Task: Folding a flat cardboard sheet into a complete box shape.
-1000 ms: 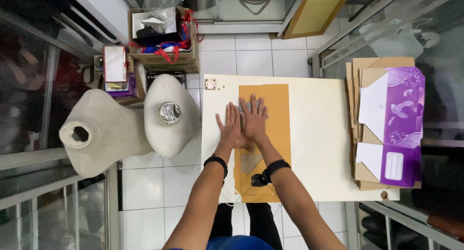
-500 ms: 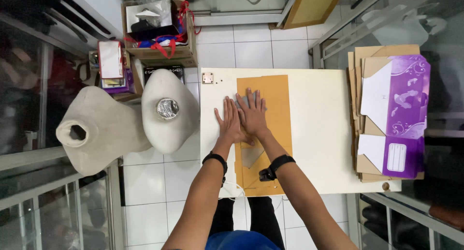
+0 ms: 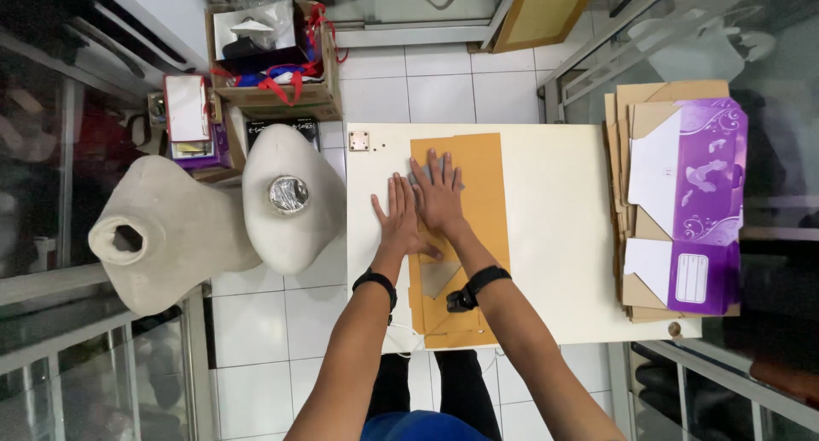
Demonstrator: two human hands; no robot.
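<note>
Flat brown cardboard sheet (image 3: 465, 236) lies lengthwise on the cream desk (image 3: 554, 236), centre of frame, running from the desk's upper part down to its lower edge. Your left hand (image 3: 401, 219) is pressed flat on the sheet's left edge, fingers spread and straight, gripping nothing; part of it hangs over onto bare desk. Your right hand (image 3: 438, 194) is flat too, palm down on the sheet just above and right of the left one, fingers splayed, holding nothing. The two hands sit side by side, touching or nearly so. Black band (image 3: 375, 281) on your left wrist, black watch (image 3: 475, 286) on the right.

Small square plate (image 3: 359, 141) at the desk's upper left corner. Stack of flattened boxes (image 3: 674, 198), brown with a purple and white one on top, at the right edge of the desk, well apart from the hands.

Left of the desk, on the white tiled floor (image 3: 435, 87), two beige mannequin torsos (image 3: 213, 219) lying close together. Open carton (image 3: 273, 53) of mixed items with red ribbon, upper left of frame.
</note>
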